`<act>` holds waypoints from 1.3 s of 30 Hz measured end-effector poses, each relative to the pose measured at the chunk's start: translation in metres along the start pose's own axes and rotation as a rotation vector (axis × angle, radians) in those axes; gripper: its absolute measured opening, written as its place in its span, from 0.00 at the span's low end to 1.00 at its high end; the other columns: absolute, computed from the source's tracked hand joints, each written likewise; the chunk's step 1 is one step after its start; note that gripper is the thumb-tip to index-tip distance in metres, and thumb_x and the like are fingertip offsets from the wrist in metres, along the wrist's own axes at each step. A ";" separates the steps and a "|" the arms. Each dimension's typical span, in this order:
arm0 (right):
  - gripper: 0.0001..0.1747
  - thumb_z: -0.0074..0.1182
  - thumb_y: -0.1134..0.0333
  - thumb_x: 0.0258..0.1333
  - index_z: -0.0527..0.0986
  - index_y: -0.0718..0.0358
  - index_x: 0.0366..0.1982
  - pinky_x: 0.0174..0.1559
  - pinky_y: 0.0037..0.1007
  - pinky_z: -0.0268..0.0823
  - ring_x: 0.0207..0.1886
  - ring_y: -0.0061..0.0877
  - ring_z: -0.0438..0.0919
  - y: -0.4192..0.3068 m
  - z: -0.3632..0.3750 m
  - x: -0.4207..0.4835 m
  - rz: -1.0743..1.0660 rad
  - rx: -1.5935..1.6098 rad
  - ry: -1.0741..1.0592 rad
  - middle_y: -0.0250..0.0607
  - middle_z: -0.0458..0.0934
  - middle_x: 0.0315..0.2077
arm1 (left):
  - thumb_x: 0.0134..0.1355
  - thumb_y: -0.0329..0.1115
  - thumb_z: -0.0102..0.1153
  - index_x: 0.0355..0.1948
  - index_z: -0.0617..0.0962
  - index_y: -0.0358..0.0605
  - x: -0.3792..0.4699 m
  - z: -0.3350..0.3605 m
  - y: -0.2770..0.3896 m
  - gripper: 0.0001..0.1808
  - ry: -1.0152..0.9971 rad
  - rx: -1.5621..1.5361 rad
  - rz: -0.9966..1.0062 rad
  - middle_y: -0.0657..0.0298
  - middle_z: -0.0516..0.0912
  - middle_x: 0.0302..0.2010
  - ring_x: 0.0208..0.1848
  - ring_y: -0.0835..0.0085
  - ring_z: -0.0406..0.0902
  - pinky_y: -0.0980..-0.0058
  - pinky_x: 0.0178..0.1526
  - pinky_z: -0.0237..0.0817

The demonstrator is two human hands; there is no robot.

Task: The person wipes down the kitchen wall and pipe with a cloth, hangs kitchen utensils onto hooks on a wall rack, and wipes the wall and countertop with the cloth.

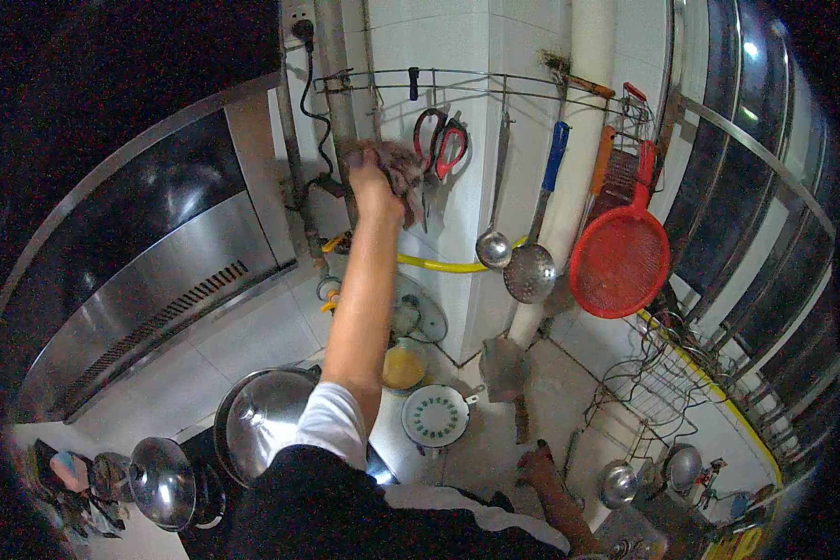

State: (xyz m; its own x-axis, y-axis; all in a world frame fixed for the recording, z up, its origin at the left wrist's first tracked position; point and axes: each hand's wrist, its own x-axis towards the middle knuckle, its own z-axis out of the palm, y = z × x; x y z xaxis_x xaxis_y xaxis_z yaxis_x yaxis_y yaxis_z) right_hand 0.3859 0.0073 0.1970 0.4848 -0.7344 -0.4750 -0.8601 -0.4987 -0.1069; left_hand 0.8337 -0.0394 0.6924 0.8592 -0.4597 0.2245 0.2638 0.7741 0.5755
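Observation:
My left hand (376,183) reaches up to the tiled wall and grips a crumpled brownish cloth (400,164), both blurred. Just right of the cloth, scissors (451,150) with black and red handles hang from a wire rail (462,75). Low on the right, my right hand (537,463) is over the counter, close to the handle end of a cleaver (505,367) that lies there. Its fingers are dim, and whether they hold anything is unclear. Left of the cleaver is a white plate (435,416) with a ring of green marks.
A steel ladle (493,248), a skimmer (530,273) and a red strainer (619,262) hang at right. A yellow hose (441,264) crosses the wall. Below stand a glass lid (420,315), a bowl of yellow contents (402,369), a lidded wok (266,413) and a wire rack (644,399).

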 end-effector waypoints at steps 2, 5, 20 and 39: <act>0.33 0.74 0.50 0.20 0.78 0.49 0.37 0.57 0.46 0.60 0.56 0.43 0.65 0.001 -0.003 0.009 -0.023 -0.018 -0.025 0.33 0.75 0.44 | 0.62 0.34 0.49 0.53 0.69 0.45 -0.017 -0.009 -0.009 0.18 -0.045 0.070 0.338 0.62 0.76 0.39 0.35 0.70 0.74 0.71 0.37 0.68; 0.35 0.75 0.50 0.14 0.78 0.51 0.36 0.64 0.46 0.48 0.56 0.43 0.65 0.008 0.015 0.017 -0.169 -0.198 -0.132 0.36 0.76 0.42 | 0.64 0.32 0.43 0.56 0.64 0.39 0.037 -0.037 0.009 0.20 -0.134 0.577 0.645 0.55 0.74 0.43 0.38 0.62 0.74 0.64 0.41 0.67; 0.30 0.73 0.57 0.16 0.77 0.57 0.31 0.61 0.46 0.51 0.48 0.41 0.71 0.002 0.001 -0.001 -0.200 0.464 -0.032 0.39 0.76 0.37 | 0.56 0.32 0.51 0.57 0.65 0.35 0.083 -0.054 -0.004 0.27 0.558 1.886 1.440 0.49 0.75 0.46 0.45 0.58 0.74 0.69 0.42 0.70; 0.27 0.72 0.54 0.25 0.79 0.53 0.34 0.51 0.39 0.63 0.46 0.36 0.69 0.022 0.048 0.022 -0.175 -0.012 0.051 0.41 0.76 0.36 | 0.55 0.35 0.49 0.51 0.69 0.27 0.088 -0.051 -0.044 0.26 0.448 2.110 1.259 0.40 0.73 0.49 0.50 0.57 0.73 0.65 0.50 0.69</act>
State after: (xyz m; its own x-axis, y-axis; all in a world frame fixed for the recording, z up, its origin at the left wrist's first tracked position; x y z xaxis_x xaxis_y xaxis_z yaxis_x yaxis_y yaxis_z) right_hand 0.3703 0.0023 0.1419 0.6346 -0.6580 -0.4053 -0.7601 -0.6262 -0.1737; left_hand 0.9204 -0.0918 0.6473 0.2799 -0.0641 0.9579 -0.5154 -0.8518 0.0936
